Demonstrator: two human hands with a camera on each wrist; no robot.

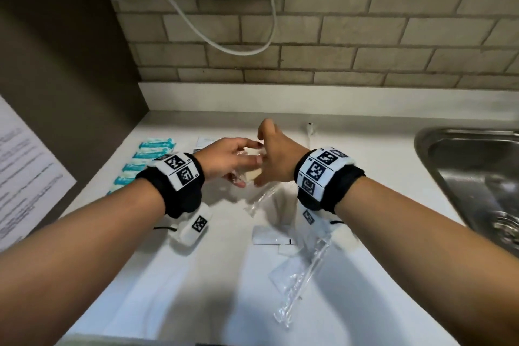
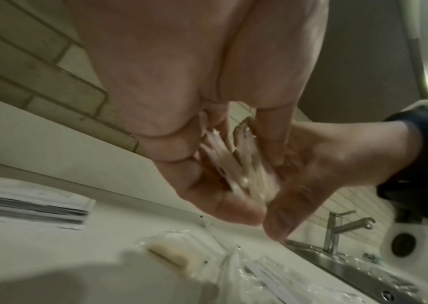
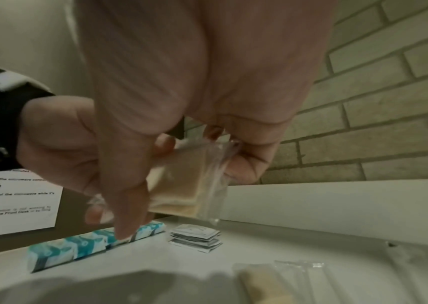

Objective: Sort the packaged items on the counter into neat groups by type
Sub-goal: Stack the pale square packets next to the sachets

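Both hands meet above the middle of the counter [image 1: 196, 275] on one beige pad in clear wrap [image 1: 253, 173]. My left hand [image 1: 247, 163] pinches its left side with thumb and fingers. My right hand [image 1: 262, 157] grips the right side, thumb in front and fingers behind. The right wrist view shows the beige pad [image 3: 187, 185] upright between the hands. Teal packets [image 1: 146, 166] lie in a row at the left. A stack of white sachets [image 3: 195, 238] sits beside them. Another beige pad [image 2: 171, 255] lies on the counter below the hands.
Clear-wrapped long items [image 1: 297, 284] and flat white sachets [image 1: 269, 239] lie loose near the front right. A steel sink [image 1: 463, 177] with a tap [image 2: 337, 226] is at the right. A printed notice [image 1: 28, 171] hangs on the left wall. A white cable [image 1: 196, 22] dangles over the tiles.
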